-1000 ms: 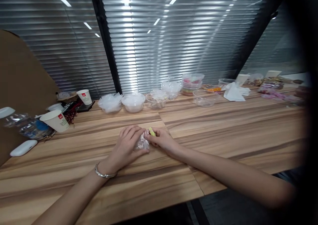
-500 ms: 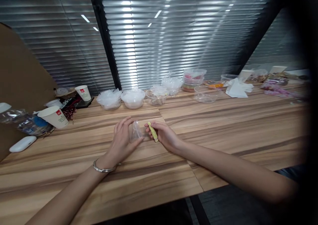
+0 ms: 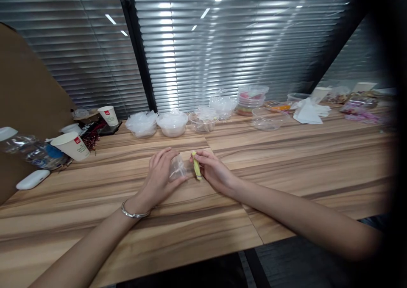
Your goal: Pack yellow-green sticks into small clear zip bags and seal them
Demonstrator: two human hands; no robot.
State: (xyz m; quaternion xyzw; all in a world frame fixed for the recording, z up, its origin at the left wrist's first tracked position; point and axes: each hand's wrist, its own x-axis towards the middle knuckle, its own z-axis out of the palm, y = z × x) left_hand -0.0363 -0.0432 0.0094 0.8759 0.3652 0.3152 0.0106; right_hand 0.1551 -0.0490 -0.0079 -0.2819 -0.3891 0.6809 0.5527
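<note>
Two paper cups (image 3: pixel 71 145) bear unreadable red logos; right hand (image 3: pixel 213 172) pinches yellow stick (image 3: pixel 196 171); left hand (image 3: pixel 160 177) cups clear bag (image 3: pixel 177 169).

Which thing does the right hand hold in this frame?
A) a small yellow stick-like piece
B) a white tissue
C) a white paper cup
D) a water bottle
A: the right hand pinches a small yellow piece beside the clear plastic bag under the left hand.

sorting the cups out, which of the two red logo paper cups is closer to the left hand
The tilted paper cup beside the plastic bottle is nearer the left hand. The upright cup stands farther back, toward the blinds.
</note>
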